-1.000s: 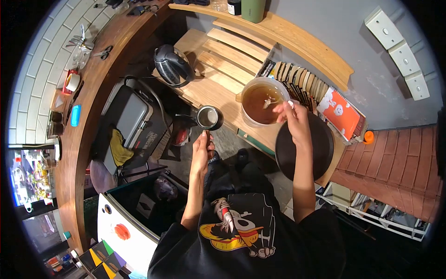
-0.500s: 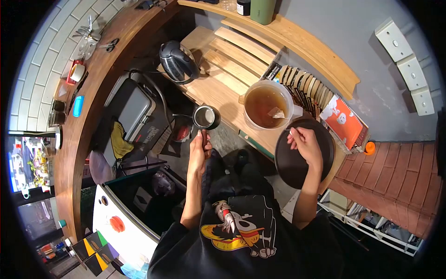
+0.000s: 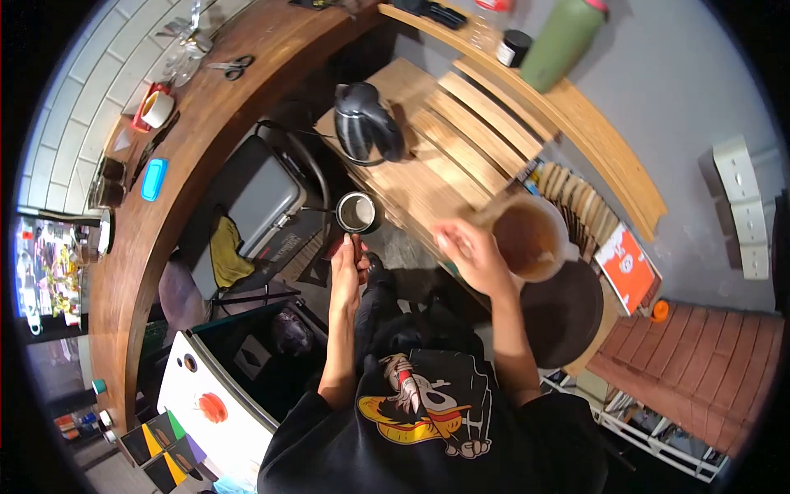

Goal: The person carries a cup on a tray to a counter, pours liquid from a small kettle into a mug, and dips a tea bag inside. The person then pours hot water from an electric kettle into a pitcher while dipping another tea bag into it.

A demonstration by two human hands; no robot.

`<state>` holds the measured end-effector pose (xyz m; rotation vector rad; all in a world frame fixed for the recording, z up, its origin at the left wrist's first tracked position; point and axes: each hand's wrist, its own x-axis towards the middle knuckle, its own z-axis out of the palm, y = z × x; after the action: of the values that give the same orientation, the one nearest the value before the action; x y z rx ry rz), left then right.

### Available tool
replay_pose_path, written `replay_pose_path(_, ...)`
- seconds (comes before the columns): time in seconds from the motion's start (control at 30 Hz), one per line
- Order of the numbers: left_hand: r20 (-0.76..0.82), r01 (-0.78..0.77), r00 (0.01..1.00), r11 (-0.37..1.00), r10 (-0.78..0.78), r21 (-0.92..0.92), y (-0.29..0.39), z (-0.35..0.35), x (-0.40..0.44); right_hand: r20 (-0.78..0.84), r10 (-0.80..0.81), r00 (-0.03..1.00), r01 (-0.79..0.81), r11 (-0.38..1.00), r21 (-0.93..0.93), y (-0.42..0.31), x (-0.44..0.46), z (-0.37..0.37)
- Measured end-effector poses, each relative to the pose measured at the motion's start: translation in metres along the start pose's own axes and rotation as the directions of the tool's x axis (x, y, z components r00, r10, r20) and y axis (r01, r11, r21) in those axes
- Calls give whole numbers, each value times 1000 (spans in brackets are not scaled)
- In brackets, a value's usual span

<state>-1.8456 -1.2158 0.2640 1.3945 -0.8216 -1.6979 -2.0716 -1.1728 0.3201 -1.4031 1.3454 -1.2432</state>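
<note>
My left hand (image 3: pixel 351 262) is wrapped round the wooden handle of a small dark pot (image 3: pixel 357 212), held level over the floor beside the bench. Its round mouth faces up and shows a pale inside; a thin piece sticks out on its left. My right hand (image 3: pixel 473 253) is over the bench edge, just left of a clear plastic pitcher (image 3: pixel 535 239) of brown tea. Motion smears its fingers, so I cannot make out whether they hold anything. A pale tea bag (image 3: pixel 545 258) shows faintly in the tea.
On the slatted wooden bench (image 3: pixel 428 128) are a black electric kettle (image 3: pixel 362 123), a dark round tray (image 3: pixel 564 317) and a row of books (image 3: pixel 572 193). A green bottle (image 3: pixel 564 45) stands on the wall shelf. An open bin (image 3: pixel 247 346) is at lower left, by a grey case (image 3: pixel 255 189).
My right hand has moved left from the pitcher's right side to its left. The view has shifted, so the bench and pitcher sit farther right. My left hand keeps holding the pot.
</note>
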Motion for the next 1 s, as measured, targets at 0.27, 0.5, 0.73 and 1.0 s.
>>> replay_pose_path(0.27, -41, -25, 999, 997, 28, 70, 50, -75, 49, -394, -257, 882, 100, 921, -377, 122, 185, 83)
replay_pose_path(0.5, -11, 11, 1000, 992, -9, 125, 74, -109, 89, -278, 235, 931, -260, 964, -56, 123, 232, 72)
replay_pose_path(0.73, 59, 15, 998, 991, -23, 130, 77, -122, 128, -486, -40, 873, -63, 979, -193, 134, 236, 92)
replay_pose_path(1.0, 99, 4, 995, 992, -17, 130, 80, -142, 147, -465, -44, 884, -47, 982, -182, 79, 223, 73)
